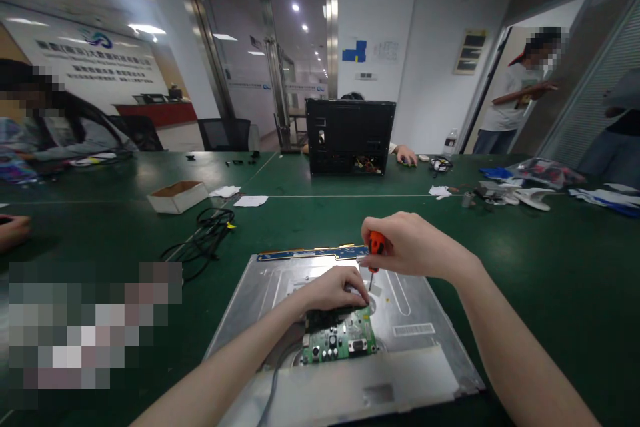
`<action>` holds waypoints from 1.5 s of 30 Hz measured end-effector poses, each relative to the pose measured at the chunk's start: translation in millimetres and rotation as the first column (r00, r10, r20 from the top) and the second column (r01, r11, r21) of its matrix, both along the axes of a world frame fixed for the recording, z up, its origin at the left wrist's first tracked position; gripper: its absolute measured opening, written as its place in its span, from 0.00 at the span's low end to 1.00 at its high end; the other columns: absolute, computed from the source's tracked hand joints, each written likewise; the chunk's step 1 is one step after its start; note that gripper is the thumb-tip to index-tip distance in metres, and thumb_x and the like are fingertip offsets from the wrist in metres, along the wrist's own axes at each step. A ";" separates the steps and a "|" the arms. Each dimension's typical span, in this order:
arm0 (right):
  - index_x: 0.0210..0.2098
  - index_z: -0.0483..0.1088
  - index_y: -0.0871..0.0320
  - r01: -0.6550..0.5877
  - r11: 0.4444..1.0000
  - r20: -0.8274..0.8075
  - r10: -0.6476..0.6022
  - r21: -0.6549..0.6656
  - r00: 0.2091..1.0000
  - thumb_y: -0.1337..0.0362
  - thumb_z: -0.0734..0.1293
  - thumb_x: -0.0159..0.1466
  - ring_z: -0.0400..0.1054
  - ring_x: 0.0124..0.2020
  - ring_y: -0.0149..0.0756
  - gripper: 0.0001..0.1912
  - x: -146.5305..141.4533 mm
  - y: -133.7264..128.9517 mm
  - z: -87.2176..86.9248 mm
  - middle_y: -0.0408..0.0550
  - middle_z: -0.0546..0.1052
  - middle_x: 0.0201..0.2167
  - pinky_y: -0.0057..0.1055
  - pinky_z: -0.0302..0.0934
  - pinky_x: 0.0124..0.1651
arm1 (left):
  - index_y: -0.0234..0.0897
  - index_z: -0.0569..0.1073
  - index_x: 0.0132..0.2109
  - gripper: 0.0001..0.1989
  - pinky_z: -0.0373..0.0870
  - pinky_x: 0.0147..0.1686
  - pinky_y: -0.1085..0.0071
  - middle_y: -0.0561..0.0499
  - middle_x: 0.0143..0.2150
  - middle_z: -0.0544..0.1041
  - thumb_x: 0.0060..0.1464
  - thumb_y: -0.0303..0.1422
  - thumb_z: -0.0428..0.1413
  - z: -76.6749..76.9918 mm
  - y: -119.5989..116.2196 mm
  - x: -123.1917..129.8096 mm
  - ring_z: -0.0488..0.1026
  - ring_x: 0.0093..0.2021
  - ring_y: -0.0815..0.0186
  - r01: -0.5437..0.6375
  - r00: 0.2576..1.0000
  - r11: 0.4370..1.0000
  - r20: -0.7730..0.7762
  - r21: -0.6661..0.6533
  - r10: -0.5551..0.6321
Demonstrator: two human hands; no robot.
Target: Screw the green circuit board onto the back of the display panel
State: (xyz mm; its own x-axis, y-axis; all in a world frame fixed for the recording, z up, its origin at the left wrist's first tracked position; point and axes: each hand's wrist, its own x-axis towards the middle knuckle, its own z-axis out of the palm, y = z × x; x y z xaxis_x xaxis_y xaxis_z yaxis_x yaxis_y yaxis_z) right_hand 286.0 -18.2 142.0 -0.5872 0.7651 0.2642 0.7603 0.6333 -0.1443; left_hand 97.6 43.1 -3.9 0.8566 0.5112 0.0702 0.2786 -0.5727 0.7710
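Note:
My right hand (407,243) is wrapped round the orange-and-black handle of a screwdriver (376,243). Its thin shaft points down, and the tip is by the far right corner of a green circuit board (340,337). Curled over the far edge of that board is my left hand (337,287), its fingertips at the corner close to the screwdriver tip. The board sits on the metal back of a flat display panel (420,340). Along the panel's far edge runs a narrow blue circuit strip (310,253). A grey cable (273,393) comes from the board's left side.
Black cables (210,237) lie left of the panel, with an open cardboard box (179,197) and papers (251,201) beyond. A black computer case (350,137) stands across the green table, a co-worker's hand (406,156) beside it. Loose parts (515,193) lie right. Other people are around.

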 end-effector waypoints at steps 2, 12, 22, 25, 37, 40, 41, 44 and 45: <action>0.35 0.67 0.54 -0.031 0.998 0.023 0.032 -0.058 0.999 0.60 0.71 0.57 0.64 0.27 0.31 0.10 4.2 -1.0 -1.0 0.40 0.74 0.27 0.26 0.49 0.28 | 0.41 0.82 0.36 0.06 0.63 0.37 0.75 0.52 0.34 0.74 0.51 0.36 0.62 -0.9 0.2 -0.7 0.70 0.37 0.65 -0.002 1.000 1.000 -0.005 -0.005 0.001; 0.34 0.70 0.54 -0.061 0.989 0.065 0.070 -0.138 0.995 0.62 0.71 0.57 0.67 0.30 0.33 0.08 7.4 1.1 -2.7 0.40 0.76 0.30 0.27 0.50 0.29 | 0.41 0.81 0.35 0.05 0.63 0.39 0.74 0.52 0.36 0.74 0.51 0.35 0.62 -2.8 -0.8 -1.1 0.70 0.38 0.65 -0.034 0.999 0.999 -0.010 -0.026 0.034; 0.35 0.69 0.53 -0.080 0.986 0.077 0.092 -0.143 0.993 0.65 0.71 0.56 0.67 0.29 0.32 0.07 1.2 2.3 -10.2 0.39 0.76 0.30 0.27 0.49 0.28 | 0.39 0.81 0.35 0.04 0.63 0.40 0.74 0.52 0.37 0.76 0.50 0.31 0.62 -6.4 -0.1 -0.7 0.71 0.39 0.64 -0.039 0.999 0.998 0.007 -0.042 0.040; 0.35 0.70 0.54 -0.072 0.985 0.094 0.087 -0.158 0.992 0.65 0.69 0.57 0.67 0.29 0.32 0.06 -0.7 1.2 -8.7 0.40 0.76 0.29 0.27 0.50 0.29 | 0.39 0.81 0.35 0.04 0.63 0.41 0.74 0.52 0.37 0.76 0.49 0.30 0.62 -7.5 0.5 -0.7 0.71 0.39 0.64 -0.039 0.999 0.998 0.010 -0.047 0.040; 0.35 0.70 0.53 -0.049 0.990 0.120 0.065 -0.136 0.991 0.63 0.69 0.58 0.68 0.30 0.33 0.06 -2.9 2.3 -10.5 0.41 0.77 0.30 0.27 0.49 0.28 | 0.41 0.81 0.36 0.05 0.63 0.40 0.75 0.53 0.37 0.77 0.49 0.33 0.63 -9.3 1.8 0.0 0.71 0.39 0.64 -0.038 0.999 0.998 0.007 -0.045 0.038; 0.36 0.70 0.53 -0.049 0.990 0.130 0.066 -0.134 0.989 0.63 0.69 0.58 0.68 0.30 0.34 0.06 -2.9 3.1 -12.2 0.41 0.77 0.31 0.27 0.48 0.28 | 0.41 0.81 0.36 0.05 0.63 0.40 0.74 0.53 0.36 0.77 0.49 0.34 0.63 -9.5 3.8 0.4 0.71 0.39 0.64 -0.021 1.000 0.999 0.001 -0.050 0.021; 0.37 0.69 0.53 -0.044 0.990 0.134 0.062 -0.133 0.989 0.62 0.69 0.59 0.68 0.30 0.34 0.07 -2.9 3.4 -12.9 0.42 0.77 0.31 0.28 0.48 0.28 | 0.41 0.81 0.36 0.05 0.63 0.40 0.74 0.53 0.36 0.77 0.49 0.34 0.63 -9.5 4.6 0.6 0.71 0.38 0.64 -0.013 1.000 0.999 0.000 -0.053 0.013; 0.40 0.68 0.53 0.005 0.995 0.153 0.010 -0.099 0.988 0.60 0.69 0.58 0.68 0.30 0.36 0.10 -3.0 4.7 -15.4 0.43 0.77 0.30 0.28 0.47 0.27 | 0.40 0.81 0.36 0.05 0.63 0.39 0.74 0.53 0.34 0.78 0.49 0.33 0.62 -9.5 6.7 0.8 0.71 0.37 0.64 0.009 1.000 0.998 0.000 -0.065 -0.010; 0.39 0.68 0.53 0.026 0.996 0.162 -0.012 -0.084 0.987 0.59 0.69 0.58 0.68 0.29 0.36 0.11 -3.1 5.0 -16.1 0.43 0.77 0.30 0.28 0.47 0.26 | 0.40 0.82 0.35 0.05 0.63 0.39 0.74 0.53 0.34 0.77 0.49 0.33 0.63 -9.5 7.1 0.8 0.71 0.37 0.64 0.012 1.000 0.998 0.000 -0.069 -0.012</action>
